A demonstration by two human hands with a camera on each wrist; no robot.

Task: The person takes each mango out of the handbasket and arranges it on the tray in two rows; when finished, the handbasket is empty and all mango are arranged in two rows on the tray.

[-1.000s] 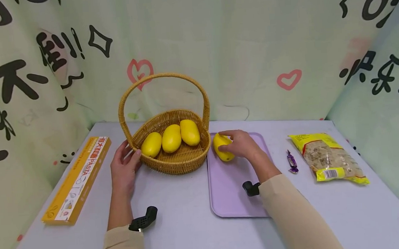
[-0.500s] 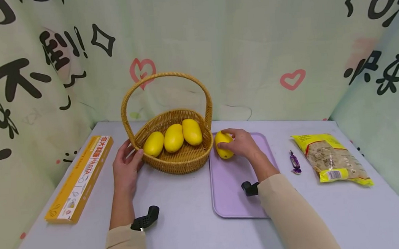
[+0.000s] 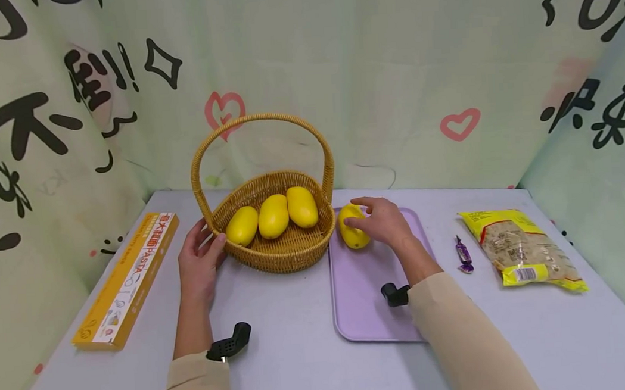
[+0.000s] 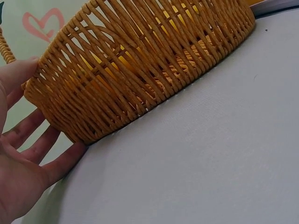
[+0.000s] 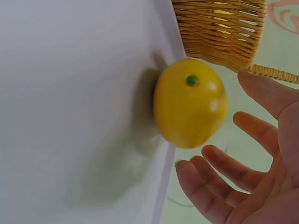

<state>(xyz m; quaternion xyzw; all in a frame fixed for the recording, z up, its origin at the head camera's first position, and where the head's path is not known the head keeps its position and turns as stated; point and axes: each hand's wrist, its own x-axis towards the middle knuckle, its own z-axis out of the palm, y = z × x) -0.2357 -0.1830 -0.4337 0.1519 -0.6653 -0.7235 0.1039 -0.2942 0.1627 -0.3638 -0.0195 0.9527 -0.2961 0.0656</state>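
A wicker basket [image 3: 279, 259] with a tall handle stands tilted towards me and holds three yellow mangoes [image 3: 273, 216]. My left hand [image 3: 200, 264] grips its left end, thumb at the rim and fingers against the outer wall, as the left wrist view shows. Another mango [image 3: 353, 228], with a green stem spot [image 5: 192, 80], lies at the far left of the purple tray [image 3: 362, 299]. Around its right side is my right hand [image 3: 384, 221]; in the right wrist view the fingers are spread and stand apart from the fruit.
A yellow pasta box [image 3: 127, 284] lies left of the basket. To the right of the tray are a purple wrapped candy [image 3: 463, 255] and a yellow-and-clear bag [image 3: 522, 248] of brownish food. Behind the table hangs a printed curtain [image 3: 391, 83].
The right hand has turned the mango on the tray slightly and let go, drawing a little to the right. The left hand keeps its place on the basket. The view has shifted slightly.
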